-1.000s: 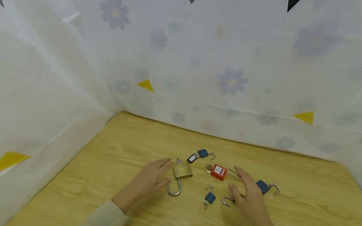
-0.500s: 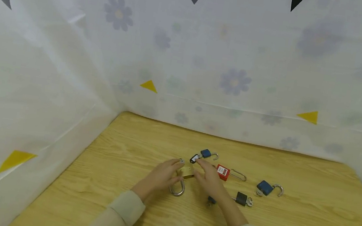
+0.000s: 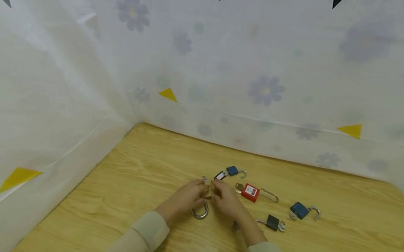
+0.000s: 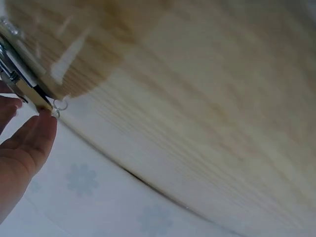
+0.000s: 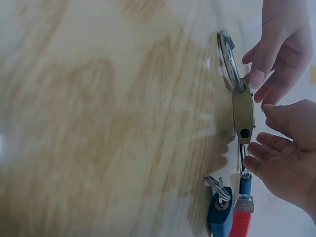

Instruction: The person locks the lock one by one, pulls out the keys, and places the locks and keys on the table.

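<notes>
Head view — pinching brass padlock (image 5: 242, 114) from nine o'clock with left hand (image 3: 187, 197), likely to steady it — cannot tell grip of right hand (image 3: 228, 200) at three.

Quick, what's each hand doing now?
Left hand: touching the brass padlock; can't tell if gripping.
Right hand: at that padlock; can't tell if open or closed.

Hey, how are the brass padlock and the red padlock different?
The brass padlock is golden; the red padlock is red with a white label. The brass padlock's shackle looks thicker than the red padlock's. The brass padlock is between the left hand and right hand; the red padlock lies apart from both. Both have metal shackles.
</notes>
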A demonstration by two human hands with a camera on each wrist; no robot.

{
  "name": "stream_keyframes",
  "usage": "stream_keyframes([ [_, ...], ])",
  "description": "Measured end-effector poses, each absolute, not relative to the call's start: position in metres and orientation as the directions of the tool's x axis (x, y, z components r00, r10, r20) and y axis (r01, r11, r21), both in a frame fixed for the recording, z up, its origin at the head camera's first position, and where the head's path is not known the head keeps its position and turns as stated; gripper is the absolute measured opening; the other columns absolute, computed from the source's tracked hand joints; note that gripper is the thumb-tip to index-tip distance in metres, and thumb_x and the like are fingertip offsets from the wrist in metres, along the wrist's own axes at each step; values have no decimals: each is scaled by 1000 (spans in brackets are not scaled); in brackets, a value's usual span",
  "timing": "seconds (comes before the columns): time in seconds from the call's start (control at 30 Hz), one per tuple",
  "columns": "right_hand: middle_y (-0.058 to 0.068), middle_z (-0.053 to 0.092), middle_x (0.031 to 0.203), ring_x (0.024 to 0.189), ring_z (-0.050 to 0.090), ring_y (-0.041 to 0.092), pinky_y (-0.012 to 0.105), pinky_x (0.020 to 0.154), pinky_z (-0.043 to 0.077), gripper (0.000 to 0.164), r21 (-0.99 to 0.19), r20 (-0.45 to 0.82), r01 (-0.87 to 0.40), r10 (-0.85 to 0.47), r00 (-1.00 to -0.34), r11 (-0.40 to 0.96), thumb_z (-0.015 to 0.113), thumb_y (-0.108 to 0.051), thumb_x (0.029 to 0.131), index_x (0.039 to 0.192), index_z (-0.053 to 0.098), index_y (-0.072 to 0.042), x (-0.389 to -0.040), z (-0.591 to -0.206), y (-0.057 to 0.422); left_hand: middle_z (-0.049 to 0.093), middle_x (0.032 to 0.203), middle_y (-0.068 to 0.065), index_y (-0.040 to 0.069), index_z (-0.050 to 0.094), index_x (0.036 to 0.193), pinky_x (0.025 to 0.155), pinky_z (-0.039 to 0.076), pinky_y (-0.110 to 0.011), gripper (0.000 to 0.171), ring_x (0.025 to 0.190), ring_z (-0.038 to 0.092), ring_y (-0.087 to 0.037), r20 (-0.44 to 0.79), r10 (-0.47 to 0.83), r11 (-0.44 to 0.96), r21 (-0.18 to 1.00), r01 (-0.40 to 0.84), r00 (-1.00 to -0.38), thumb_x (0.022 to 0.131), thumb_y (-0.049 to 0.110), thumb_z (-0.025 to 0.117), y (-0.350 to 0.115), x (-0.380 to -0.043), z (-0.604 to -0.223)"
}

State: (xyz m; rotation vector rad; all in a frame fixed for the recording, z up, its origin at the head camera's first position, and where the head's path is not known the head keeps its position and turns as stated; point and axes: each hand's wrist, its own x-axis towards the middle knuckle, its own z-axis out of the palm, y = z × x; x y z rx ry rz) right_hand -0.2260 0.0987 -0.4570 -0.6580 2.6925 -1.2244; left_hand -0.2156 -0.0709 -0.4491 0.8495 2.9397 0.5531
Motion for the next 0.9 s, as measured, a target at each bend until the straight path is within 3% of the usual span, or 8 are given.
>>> stream_keyframes([
  [0.2,29,39,139,130,36,43,53,109,30,40,-727,56,-350,-456,-888,591,52,2,91,129,46,10,-229,-461,98,56,106,-10,-3,60,114,78,50,-26,34,91,54,-17,54,522,764,414,495,-851,88,19,64,-71,-221,-451],
  [0.53,32,41,136,127,38,47,56,106,32,45,-668,87,-452,-542,-836,591,62,2,84,127,49,10,-241,-461,104,55,109,-14,0,62,110,80,53,-28,28,95,58,-23,67,481,770,444,458,-874,85,11,65,-68,-227,-454],
  [0.73,30,49,130,122,45,45,54,102,38,46,-612,129,-511,-560,-818,604,66,0,82,124,52,9,-246,-465,105,56,103,-15,0,63,100,77,54,-27,19,92,59,-24,104,504,780,372,504,-857,85,11,65,-67,-228,-454],
  [0.9,29,54,123,113,52,44,53,94,45,44,-539,179,-570,-577,-797,620,70,-5,79,121,58,5,-247,-469,107,57,105,-15,-1,64,101,79,54,-27,20,95,61,-26,117,536,772,331,542,-836,86,12,64,-67,-226,-454],
])
